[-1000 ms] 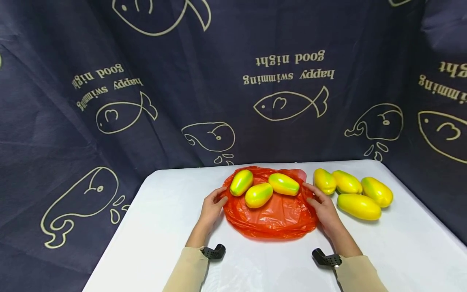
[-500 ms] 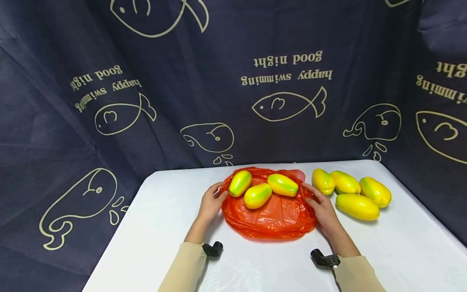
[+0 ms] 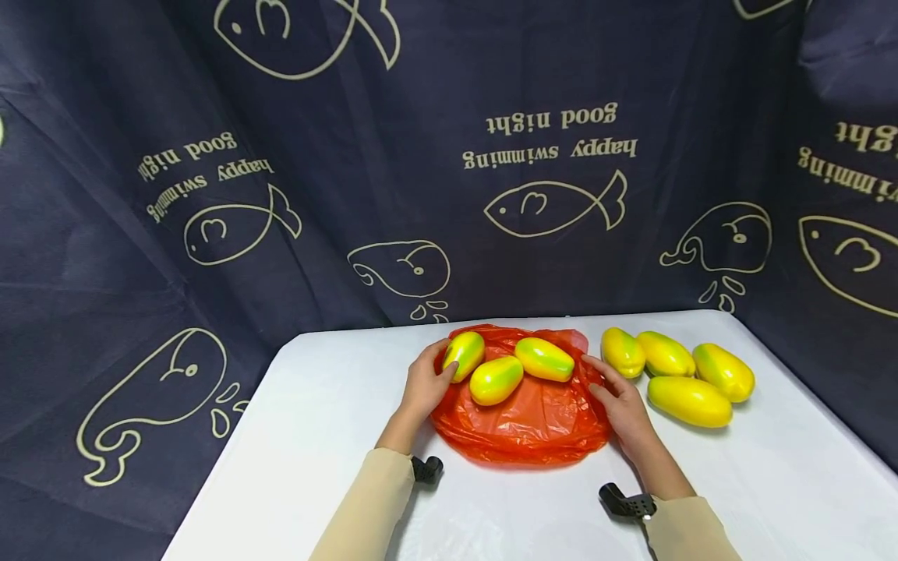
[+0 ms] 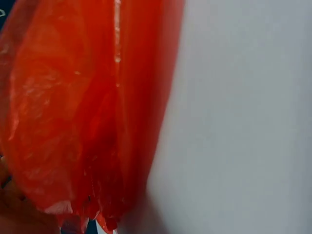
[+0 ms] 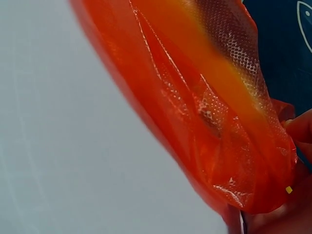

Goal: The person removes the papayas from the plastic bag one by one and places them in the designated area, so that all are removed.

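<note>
A thin red plastic bag (image 3: 521, 421) lies spread on the table, its mouth facing up. Three yellow-green papayas rest in it: a left papaya (image 3: 466, 352), a middle papaya (image 3: 496, 380) and a right papaya (image 3: 543, 358). My left hand (image 3: 425, 385) grips the bag's left rim, its thumb overlapping the lower end of the left papaya. At the opposite side, my right hand (image 3: 626, 405) holds the right rim between thumb and fingers. In both wrist views the bag's crumpled side hides much of the hands; the right wrist view shows fingertips (image 5: 300, 129) at its edge.
Several more papayas (image 3: 691, 401) lie grouped on the white table (image 3: 295, 436), just right of my right hand. A dark blue curtain with fish drawings (image 3: 393, 156) hangs behind the table's far edge.
My left hand has moved right and inward with the bag's left rim, up against the left papaya. My right hand and the papayas have stayed put.
</note>
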Tool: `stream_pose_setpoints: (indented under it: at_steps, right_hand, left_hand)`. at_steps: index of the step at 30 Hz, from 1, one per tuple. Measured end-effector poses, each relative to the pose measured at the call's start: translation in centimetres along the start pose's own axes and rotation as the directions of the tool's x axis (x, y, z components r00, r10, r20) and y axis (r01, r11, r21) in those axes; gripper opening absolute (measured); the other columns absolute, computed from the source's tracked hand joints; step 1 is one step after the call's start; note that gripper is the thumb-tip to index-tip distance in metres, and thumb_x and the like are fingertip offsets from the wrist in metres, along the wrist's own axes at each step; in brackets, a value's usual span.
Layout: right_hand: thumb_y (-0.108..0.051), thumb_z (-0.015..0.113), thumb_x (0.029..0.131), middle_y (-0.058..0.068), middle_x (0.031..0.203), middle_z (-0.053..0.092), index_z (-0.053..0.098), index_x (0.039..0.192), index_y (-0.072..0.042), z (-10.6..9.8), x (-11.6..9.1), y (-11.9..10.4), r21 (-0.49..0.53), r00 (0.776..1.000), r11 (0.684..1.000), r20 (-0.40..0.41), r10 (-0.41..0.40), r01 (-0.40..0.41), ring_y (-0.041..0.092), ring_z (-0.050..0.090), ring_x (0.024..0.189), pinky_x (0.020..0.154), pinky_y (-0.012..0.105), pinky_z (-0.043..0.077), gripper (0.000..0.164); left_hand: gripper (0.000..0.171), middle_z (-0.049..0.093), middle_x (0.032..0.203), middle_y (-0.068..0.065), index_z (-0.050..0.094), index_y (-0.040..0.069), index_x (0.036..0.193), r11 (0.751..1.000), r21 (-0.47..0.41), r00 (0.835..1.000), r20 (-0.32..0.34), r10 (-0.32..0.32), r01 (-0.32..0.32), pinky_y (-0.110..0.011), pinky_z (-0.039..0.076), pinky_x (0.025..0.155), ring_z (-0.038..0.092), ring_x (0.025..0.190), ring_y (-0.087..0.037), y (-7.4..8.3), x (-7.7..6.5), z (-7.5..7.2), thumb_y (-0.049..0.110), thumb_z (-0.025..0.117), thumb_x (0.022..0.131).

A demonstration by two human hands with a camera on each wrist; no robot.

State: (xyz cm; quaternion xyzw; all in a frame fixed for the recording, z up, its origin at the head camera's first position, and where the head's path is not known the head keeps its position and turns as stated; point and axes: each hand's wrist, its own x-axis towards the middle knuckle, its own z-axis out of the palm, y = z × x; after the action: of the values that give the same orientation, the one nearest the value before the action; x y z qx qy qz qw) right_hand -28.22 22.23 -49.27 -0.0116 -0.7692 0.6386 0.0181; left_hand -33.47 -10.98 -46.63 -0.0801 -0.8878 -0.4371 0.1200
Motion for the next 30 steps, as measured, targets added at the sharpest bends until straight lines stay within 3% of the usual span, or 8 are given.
stream_pose_setpoints:
  at_steps: [9, 20, 26, 30]
  right_hand:
    - [-0.011, 0.045, 0.104, 0.009, 0.165, 0.027, 0.039, 0.154, -0.023, -0.1, 0.0, 0.5, 0.01, 1.0, 1.0, -0.01, -0.027, 0.027, 0.032, 0.032, 0.146, 0.088, 0.002, 0.044, 0.052]
    - [-0.01, 0.044, 0.105, 0.003, 0.167, 0.023, 0.039, 0.154, -0.027, 0.0, 0.1, 0.4, 0.004, 1.0, 1.0, -0.02, 0.0, 0.0, 0.028, 0.028, 0.15, 0.093, 0.003, 0.042, 0.053]
    - [-0.013, 0.045, 0.105, 0.003, 0.167, 0.023, 0.038, 0.155, -0.029, 0.0, 0.1, 0.4, -0.021, 0.999, 1.0, -0.032, 0.003, -0.003, 0.028, 0.028, 0.15, 0.099, 0.009, 0.044, 0.053]
    - [-0.012, 0.045, 0.105, 0.003, 0.167, 0.023, 0.039, 0.154, -0.029, 0.0, 0.1, 0.6, -0.042, 0.999, 0.999, -0.038, 0.008, -0.01, 0.028, 0.026, 0.151, 0.106, 0.022, 0.043, 0.053]
  left_hand:
    - [0.058, 0.053, 0.145, -0.016, 0.048, 0.008, 0.146, 0.999, 0.04, 0.997, 0.077, -0.018, 0.015, -0.049, 0.04, 0.117, 0.052, 0.131, -0.034, 0.4, 0.7, 1.0, 0.021, 0.069, 0.093]
    - [0.067, 0.052, 0.146, -0.015, 0.045, 0.011, 0.148, 0.996, 0.086, 0.996, 0.082, -0.039, 0.032, -0.049, 0.038, 0.118, 0.05, 0.134, -0.033, -0.2, 0.9, 1.4, 0.013, 0.074, 0.088]
    - [0.067, 0.054, 0.144, -0.015, 0.047, 0.012, 0.147, 0.998, 0.059, 0.997, 0.072, -0.032, 0.027, -0.051, 0.038, 0.118, 0.052, 0.132, -0.034, -0.5, 0.9, 1.5, 0.01, 0.076, 0.086]
    - [0.064, 0.056, 0.143, -0.013, 0.05, 0.012, 0.144, 0.999, 0.024, 0.998, 0.05, -0.028, 0.027, -0.051, 0.04, 0.116, 0.053, 0.131, -0.033, -1.0, 0.8, 1.5, 0.011, 0.076, 0.086]
